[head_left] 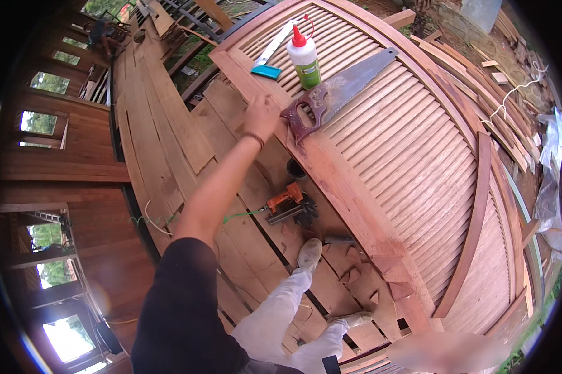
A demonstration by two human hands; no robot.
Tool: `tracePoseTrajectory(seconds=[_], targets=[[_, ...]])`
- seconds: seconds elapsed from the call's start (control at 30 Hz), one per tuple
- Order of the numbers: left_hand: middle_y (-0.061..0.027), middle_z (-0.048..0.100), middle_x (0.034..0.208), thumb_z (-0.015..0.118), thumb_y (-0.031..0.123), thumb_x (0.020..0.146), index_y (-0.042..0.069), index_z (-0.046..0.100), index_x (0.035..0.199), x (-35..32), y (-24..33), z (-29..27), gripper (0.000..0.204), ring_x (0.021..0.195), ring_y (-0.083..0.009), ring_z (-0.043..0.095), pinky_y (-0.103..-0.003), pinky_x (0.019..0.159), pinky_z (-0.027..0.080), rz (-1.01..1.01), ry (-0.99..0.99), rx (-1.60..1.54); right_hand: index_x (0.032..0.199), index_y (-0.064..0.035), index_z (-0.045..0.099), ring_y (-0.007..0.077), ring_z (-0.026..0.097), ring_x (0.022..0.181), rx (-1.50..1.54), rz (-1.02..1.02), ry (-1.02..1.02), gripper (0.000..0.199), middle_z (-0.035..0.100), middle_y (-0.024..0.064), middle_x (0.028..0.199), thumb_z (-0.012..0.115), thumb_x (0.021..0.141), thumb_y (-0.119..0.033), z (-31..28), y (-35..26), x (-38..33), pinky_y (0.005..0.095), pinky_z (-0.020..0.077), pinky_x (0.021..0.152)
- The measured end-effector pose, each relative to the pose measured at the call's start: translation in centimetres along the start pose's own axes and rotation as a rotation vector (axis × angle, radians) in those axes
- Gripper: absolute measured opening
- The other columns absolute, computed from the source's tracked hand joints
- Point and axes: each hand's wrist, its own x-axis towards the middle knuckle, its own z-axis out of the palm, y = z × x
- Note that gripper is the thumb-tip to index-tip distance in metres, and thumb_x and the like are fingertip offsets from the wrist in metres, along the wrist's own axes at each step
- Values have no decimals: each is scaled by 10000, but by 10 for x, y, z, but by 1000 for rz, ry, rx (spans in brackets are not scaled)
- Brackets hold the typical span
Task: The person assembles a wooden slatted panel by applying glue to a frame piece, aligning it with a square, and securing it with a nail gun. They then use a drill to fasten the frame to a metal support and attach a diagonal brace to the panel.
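Observation:
A large louvred wooden panel (381,168) with a curved outer rail takes up the right half. My left hand (262,117), wearing a thin bracelet, is at its near rail with bent fingers round the wood's edge. Just right of that hand lies a handsaw (356,87), its dark red handle over the rail and its blade across the slats. Beyond the handle stands a white and green glue bottle (304,61) with a red cap. A try square (273,53) with a turquoise stock rests beside the bottle. No right hand can be made out.
An orange and black nail gun (293,204) with a green hose sits on the plank floor (162,124) near my shoes. Loose curved wood strips (474,81) lie beyond the panel. One wood strip (471,237) crosses the slats. A blurred patch (449,352) covers the lower right.

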Motion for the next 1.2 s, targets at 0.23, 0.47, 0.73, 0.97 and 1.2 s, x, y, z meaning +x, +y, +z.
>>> tracePoseTrajectory(seconds=[0.23,0.47,0.73,0.97,1.2], targets=[[-166,438,1409,600,410,866,307,421,1437,138,-14,44,608,1216,-390,530,-452,1016,453,-83,-367,611,1134,-114,665,330,673,951,-13,108,-66,342,681,183,1040,604,873,-326,33,-16,-38,439,537,816],[-250,597,1235,687,358,821,84,582,1187,168,8,58,469,1136,-391,599,-441,967,502,16,-396,710,1131,-126,670,348,666,979,35,231,-164,366,675,194,1083,609,864,-369,81,14,-91,450,530,840],[-158,680,1127,574,330,917,87,669,1176,216,-127,-53,367,1000,-377,650,-460,844,513,90,52,520,1086,-154,714,337,663,1025,-268,98,-463,390,678,179,1124,601,846,-439,98,60,-107,423,532,859],[-181,704,849,481,297,1011,-103,603,1062,25,-95,-128,421,741,-258,722,-328,632,602,-338,210,-116,1066,-166,724,326,657,1049,176,168,-304,363,694,173,1084,598,853,-431,204,106,-136,410,520,881],[-157,655,1018,641,193,886,-4,610,1119,-307,-117,-232,306,869,-259,627,-394,749,547,-311,-268,279,997,-88,698,368,661,964,554,367,217,337,697,195,988,602,833,-366,152,84,-101,438,519,869]])
